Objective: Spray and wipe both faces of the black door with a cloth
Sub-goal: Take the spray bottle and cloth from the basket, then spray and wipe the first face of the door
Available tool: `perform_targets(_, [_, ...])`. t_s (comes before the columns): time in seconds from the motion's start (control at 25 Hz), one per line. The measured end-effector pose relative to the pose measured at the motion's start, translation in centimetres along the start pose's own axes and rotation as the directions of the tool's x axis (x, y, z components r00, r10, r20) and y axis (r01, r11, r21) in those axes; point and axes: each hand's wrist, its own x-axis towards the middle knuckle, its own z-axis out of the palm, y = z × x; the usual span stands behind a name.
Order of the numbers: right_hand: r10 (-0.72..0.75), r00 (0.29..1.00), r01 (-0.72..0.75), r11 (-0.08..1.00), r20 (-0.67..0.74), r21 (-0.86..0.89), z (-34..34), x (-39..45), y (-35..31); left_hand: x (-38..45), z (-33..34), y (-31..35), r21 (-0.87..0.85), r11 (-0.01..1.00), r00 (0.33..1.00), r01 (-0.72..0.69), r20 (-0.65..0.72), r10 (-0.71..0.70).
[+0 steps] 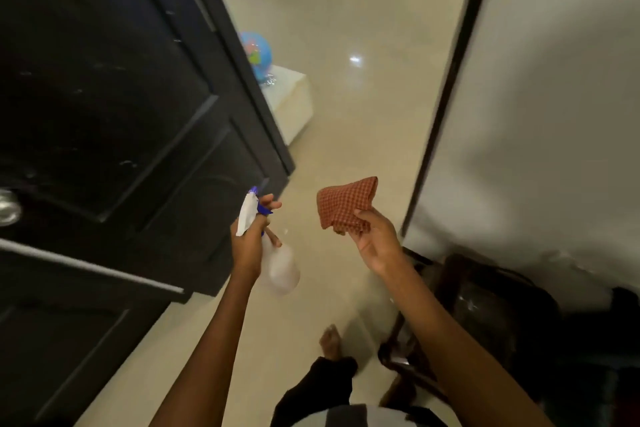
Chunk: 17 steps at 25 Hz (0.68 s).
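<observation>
The black panelled door [104, 107] fills the left of the view, standing open, with a round metal knob [7, 207] at its left edge. My left hand [251, 239] grips a clear spray bottle [282, 270] by its white and blue trigger head, nozzle pointing up and away, just right of the door's lower edge. My right hand [372, 241] holds a folded red checked cloth [343, 206] pinched between thumb and fingers, about a hand's width right of the bottle. Neither hand touches the door.
Glossy beige tile floor [363, 97] runs ahead through the doorway. A white wall with a dark door frame [446, 87] stands on the right. A blue globe [256, 54] sits on a white box behind the door. Dark furniture [485, 315] lies at the lower right. My bare foot [330, 343] is below.
</observation>
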Motion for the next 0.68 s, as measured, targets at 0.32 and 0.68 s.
perform_targets(0.32, [-0.038,0.977,0.065,0.99,0.208,-0.125,22.7,9.8,5.8,12.7,-16.0,8.7,-0.001,0.984,0.943,-0.18,-0.286,0.172])
perform_targets(0.68, [-0.142,0.873,0.049,0.977,0.466,0.207,47.6,15.5,7.1,22.7,-26.8,24.5,0.117,0.925,0.837,-0.36,-0.398,0.376])
